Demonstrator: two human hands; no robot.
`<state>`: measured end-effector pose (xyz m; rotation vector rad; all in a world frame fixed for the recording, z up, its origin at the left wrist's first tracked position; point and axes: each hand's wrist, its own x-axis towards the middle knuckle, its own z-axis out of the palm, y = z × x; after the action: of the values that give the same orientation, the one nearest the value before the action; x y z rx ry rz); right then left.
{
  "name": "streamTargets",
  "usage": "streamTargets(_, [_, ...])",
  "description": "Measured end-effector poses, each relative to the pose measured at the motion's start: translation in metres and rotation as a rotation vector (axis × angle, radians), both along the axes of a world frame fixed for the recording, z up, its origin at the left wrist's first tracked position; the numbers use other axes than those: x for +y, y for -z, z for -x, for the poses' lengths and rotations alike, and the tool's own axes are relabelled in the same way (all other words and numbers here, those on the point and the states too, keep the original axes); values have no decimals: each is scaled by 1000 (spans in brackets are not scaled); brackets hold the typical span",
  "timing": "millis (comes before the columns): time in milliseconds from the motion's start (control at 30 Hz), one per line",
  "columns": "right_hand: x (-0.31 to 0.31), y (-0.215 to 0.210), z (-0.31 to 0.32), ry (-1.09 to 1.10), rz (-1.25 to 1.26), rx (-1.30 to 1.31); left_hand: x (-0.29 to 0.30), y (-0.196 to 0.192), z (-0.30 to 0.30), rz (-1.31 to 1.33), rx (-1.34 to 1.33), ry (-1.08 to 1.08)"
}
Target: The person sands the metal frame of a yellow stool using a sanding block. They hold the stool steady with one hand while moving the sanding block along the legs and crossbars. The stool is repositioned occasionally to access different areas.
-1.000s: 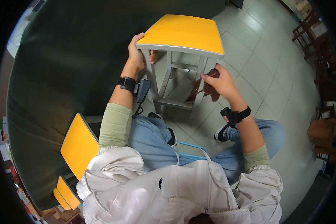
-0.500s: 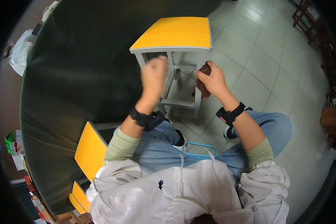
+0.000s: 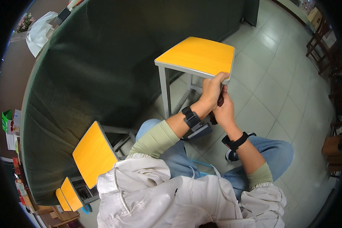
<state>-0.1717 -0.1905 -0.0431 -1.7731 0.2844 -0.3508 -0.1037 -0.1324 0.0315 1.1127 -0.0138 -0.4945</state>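
A stool (image 3: 197, 55) with a yellow top and grey metal legs stands in front of me. My left hand (image 3: 212, 91) is closed around its near right corner, with fingers over the edge of the top. Right below it, my right hand (image 3: 225, 110) is closed on a dark brown cloth (image 3: 220, 100) by the stool's near right leg. Most of the cloth and the upper part of that leg are hidden by my hands. The two hands nearly touch.
More yellow-topped stools (image 3: 95, 154) stand at my left along a table draped in dark green cloth (image 3: 114, 49). A white plastic bag (image 3: 40, 32) and papers lie on that table. Dark wooden chairs (image 3: 318, 43) line the far right of the tiled floor (image 3: 271, 102).
My left hand has come across to the right and taken hold of the stool's corner. My right hand, with the cloth, is now lower in view. The view has also shifted.
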Motion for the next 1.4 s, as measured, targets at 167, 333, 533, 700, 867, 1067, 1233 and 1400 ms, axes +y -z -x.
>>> streamTargets(167, [48,-5,16,5,205,-21,43,8,-3,55,76,-77])
streamTargets(333, [61,-14,5,-42,338,-73,66,2,-22,112,22,26])
streamTargets(533, [41,-12,-2,-118,190,-3,87,-9,-61,-76,-114,32])
streamTargets(700, [-6,-20,1,4,-61,80,106,-5,-89,-119,-144,-16])
streamTargets(867, [-46,-52,19,-29,-126,-26,101,-4,-90,-31,-170,-38])
streamTargets(1067, [-51,-39,30,-126,-237,31,104,12,-86,-38,-165,-94])
streamTargets(1233, [-64,-15,34,-212,-405,93,113,37,-95,-27,-108,-93])
streamTargets(1400, [-78,-8,24,-178,-569,96,116,50,-97,-21,-80,-124])
